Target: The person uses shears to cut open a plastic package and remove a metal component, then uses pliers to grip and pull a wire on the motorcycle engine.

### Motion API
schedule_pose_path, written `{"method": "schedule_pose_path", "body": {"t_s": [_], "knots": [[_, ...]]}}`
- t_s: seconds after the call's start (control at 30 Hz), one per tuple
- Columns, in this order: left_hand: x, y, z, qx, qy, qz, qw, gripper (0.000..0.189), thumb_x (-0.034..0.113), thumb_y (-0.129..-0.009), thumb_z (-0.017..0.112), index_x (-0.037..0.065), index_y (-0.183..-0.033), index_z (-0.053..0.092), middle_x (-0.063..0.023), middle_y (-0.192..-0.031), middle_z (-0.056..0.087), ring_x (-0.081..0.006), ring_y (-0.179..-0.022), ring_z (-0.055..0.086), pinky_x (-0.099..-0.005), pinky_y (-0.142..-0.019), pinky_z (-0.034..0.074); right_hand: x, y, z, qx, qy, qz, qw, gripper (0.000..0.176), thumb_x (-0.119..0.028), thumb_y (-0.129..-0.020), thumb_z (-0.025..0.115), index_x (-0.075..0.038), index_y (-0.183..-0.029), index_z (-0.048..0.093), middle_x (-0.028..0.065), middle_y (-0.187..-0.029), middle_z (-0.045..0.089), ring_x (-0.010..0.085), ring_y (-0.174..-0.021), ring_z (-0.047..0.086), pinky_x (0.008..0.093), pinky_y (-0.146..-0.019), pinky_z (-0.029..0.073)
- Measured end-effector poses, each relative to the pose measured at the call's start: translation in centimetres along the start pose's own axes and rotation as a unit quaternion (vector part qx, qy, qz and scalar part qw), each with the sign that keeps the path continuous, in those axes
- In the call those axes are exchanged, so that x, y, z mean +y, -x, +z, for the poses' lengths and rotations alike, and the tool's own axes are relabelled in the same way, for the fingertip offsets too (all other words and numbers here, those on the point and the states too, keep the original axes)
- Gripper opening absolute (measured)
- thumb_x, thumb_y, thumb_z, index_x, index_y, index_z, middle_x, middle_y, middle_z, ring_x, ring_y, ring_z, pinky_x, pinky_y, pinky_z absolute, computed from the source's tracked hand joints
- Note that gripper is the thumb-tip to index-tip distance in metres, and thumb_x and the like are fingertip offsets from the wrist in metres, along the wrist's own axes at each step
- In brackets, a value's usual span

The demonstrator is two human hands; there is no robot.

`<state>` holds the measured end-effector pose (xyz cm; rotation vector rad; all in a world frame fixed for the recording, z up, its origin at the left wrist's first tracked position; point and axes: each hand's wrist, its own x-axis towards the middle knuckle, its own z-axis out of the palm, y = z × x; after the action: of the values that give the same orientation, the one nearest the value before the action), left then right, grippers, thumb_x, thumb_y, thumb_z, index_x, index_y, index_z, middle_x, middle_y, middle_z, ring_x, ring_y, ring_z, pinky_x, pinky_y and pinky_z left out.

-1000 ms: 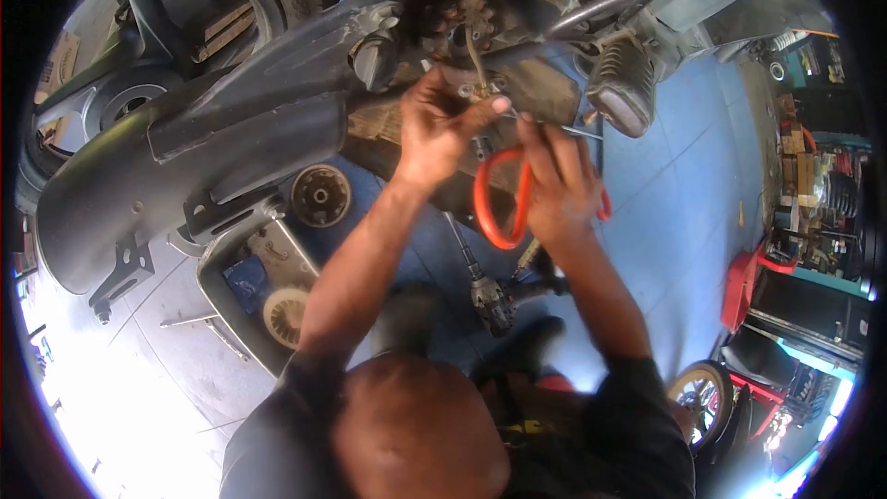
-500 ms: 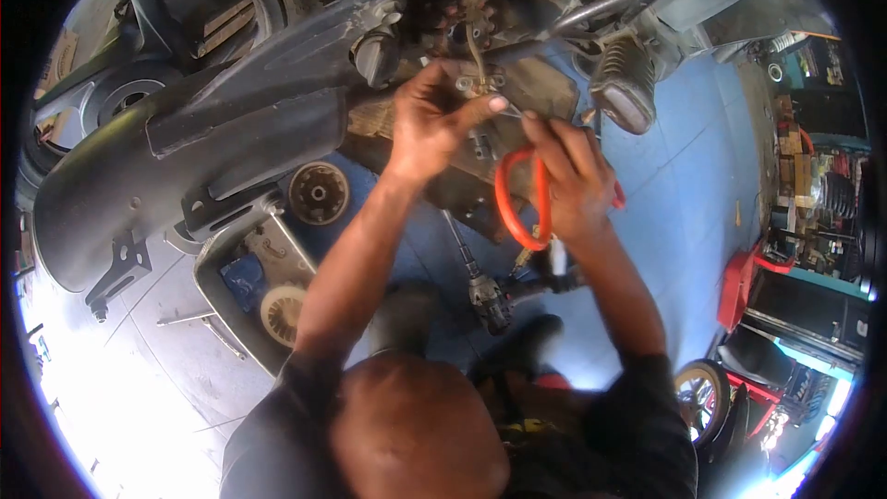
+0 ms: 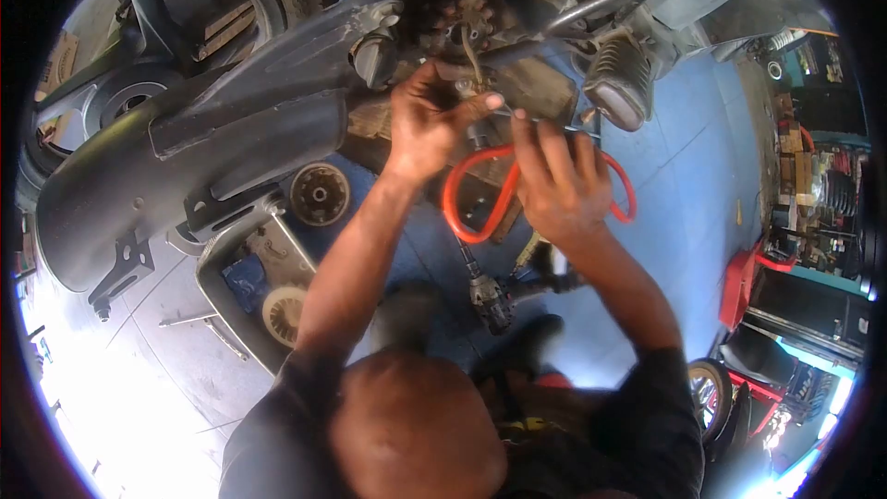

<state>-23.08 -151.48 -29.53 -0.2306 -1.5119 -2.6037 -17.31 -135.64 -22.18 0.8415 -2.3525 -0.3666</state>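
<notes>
Your room is tight at the top centre of the frame: the scooter's underside (image 3: 517,0) closes it from above, the black exhaust (image 3: 185,157) walls the left, and a ribbed footrest (image 3: 617,74) hangs just right of your hands. Open blue floor (image 3: 684,194) lies to the right and below.

Your left hand (image 3: 427,129) reaches up at the centre top, thumb and forefinger pinched on the lower end of a pale tube (image 3: 474,55) that drops from the engine. Your right hand (image 3: 557,187) is just beside it, lower and to the right, fingers curled over an orange-handled tool (image 3: 462,212). Its handles stand wide apart, one loop swinging out below your left wrist, the other showing at the right of your right hand. The metal tip points up between your two thumbs, close under the tube; you cannot tell whether it touches.

Below your arms a power tool (image 3: 490,300) lies on the floor. Lower left, a metal tray (image 3: 222,263) holds parts, with a round disc (image 3: 320,194) just above it.
</notes>
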Motion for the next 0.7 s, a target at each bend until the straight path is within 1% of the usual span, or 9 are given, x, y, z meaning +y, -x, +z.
{"method": "schedule_pose_path", "body": {"t_s": [0.07,0.17,0.23,0.3,0.37,0.43,0.5,0.57,0.7], "knots": [[0.1,0.1,0.1,0.01,0.005,-0.001,1.0,0.027,-0.001,-0.075,0.08,0.003,-0.094,0.062,-0.0011,-0.085,0.066,-0.0047,-0.077,0.054,-0.0217,-0.07,0.046,0.1,0.1,0.2,0.02,-0.01,0.003,1.0,0.038,-0.02,-0.078,0.058,-0.006,-0.113,0.069,0.0059,-0.102,0.059,0.0192,-0.072,0.053,0.0289,-0.054,0.046],[0.1,0.3,0.3,0.017,-0.008,-0.01,1.0,0.026,-0.002,-0.075,0.08,0.001,-0.094,0.063,-0.0023,-0.088,0.067,-0.0054,-0.079,0.056,-0.0225,-0.072,0.047,0.0,0.0,-0.2,0.003,0.008,0.001,1.0,0.038,-0.021,-0.079,0.058,-0.006,-0.112,0.069,0.006,-0.101,0.059,0.0188,-0.071,0.052,0.0284,-0.056,0.046],[0.6,0.4,0.6,0.004,0.037,0.012,0.999,0.029,-0.002,-0.078,0.077,0.001,-0.103,0.063,-0.0051,-0.1,0.069,-0.0121,-0.091,0.063,-0.0274,-0.084,0.05,-0.2,-0.3,-0.7,-0.009,-0.01,0.015,1.0,0.038,-0.019,-0.078,0.06,-0.006,-0.113,0.068,0.0066,-0.101,0.059,0.0204,-0.072,0.054,0.0302,-0.057,0.048],[0.7,0.6,0.6,0.004,0.034,-0.004,0.999,0.028,-0.002,-0.079,0.077,0.001,-0.103,0.063,-0.0051,-0.1,0.069,-0.012,-0.091,0.063,-0.027,-0.084,0.051,-0.3,-0.3,-0.6,-0.021,-0.026,0.028,0.999,0.039,-0.017,-0.077,0.062,-0.006,-0.114,0.067,0.0073,-0.1,0.059,0.0221,-0.074,0.056,0.032,-0.059,0.05],[0.5,0.7,0.5,0.006,0.032,-0.019,0.999,0.028,-0.001,-0.079,0.076,0.002,-0.104,0.063,-0.0051,-0.1,0.069,-0.012,-0.09,0.063,-0.0267,-0.083,0.051,-0.2,-0.3,0.0,-0.009,-0.223,0.161,0.961,0.044,-0.005,-0.067,0.063,-0.004,-0.111,0.067,0.0107,-0.102,0.061,0.027,-0.087,0.061,0.0349,-0.068,0.054],[0.2,0.7,0.4,0.021,0.084,-0.015,0.996,0.025,-0.003,-0.077,0.078,0.003,-0.097,0.063,-0.0058,-0.095,0.069,-0.0095,-0.084,0.063,-0.0246,-0.076,0.052,0.3,-0.2,0.1,-0.012,-0.249,0.144,0.958,0.039,-0.002,-0.07,0.064,-0.003,-0.109,0.067,0.012,-0.099,0.062,0.0288,-0.088,0.062,0.0355,-0.07,0.055],[0.2,0.8,0.3,0.018,0.096,-0.008,0.995,0.025,-0.003,-0.077,0.077,0.003,-0.097,0.062,-0.0061,-0.095,0.069,-0.0099,-0.084,0.063,-0.0251,-0.076,0.052,0.3,-0.1,0.2,-0.016,-0.276,0.13,0.952,0.034,0.001,-0.073,0.064,-0.003,-0.107,0.067,0.0134,-0.096,0.063,0.0306,-0.089,0.063,0.0362,-0.073,0.055],[0.2,0.8,0.2,0.013,0.109,0.0,0.994,0.025,-0.003,-0.078,0.077,0.003,-0.097,0.062,-0.0064,-0.095,0.069,-0.0102,-0.084,0.063,-0.0256,-0.076,0.052,0.0,-0.1,0.1,-0.005,-0.331,0.184,0.926,0.042,0.0,-0.072,0.067,-0.005,-0.113,0.065,0.0101,-0.094,0.061,0.03,-0.081,0.065,0.0383,-0.068,0.055],[-0.1,0.6,0.1,0.013,0.083,-0.002,0.996,0.027,-0.005,-0.076,0.077,0.002,-0.097,0.062,-0.0065,-0.094,0.069,-0.0101,-0.083,0.063,-0.0261,-0.075,0.053,-0.5,0.0,0.5,0.002,-0.375,0.217,0.901,0.038,0.004,-0.074,0.065,-0.004,-0.111,0.065,0.0128,-0.091,0.062,0.0309,-0.078,0.065,0.0386,-0.067,0.055]]}}
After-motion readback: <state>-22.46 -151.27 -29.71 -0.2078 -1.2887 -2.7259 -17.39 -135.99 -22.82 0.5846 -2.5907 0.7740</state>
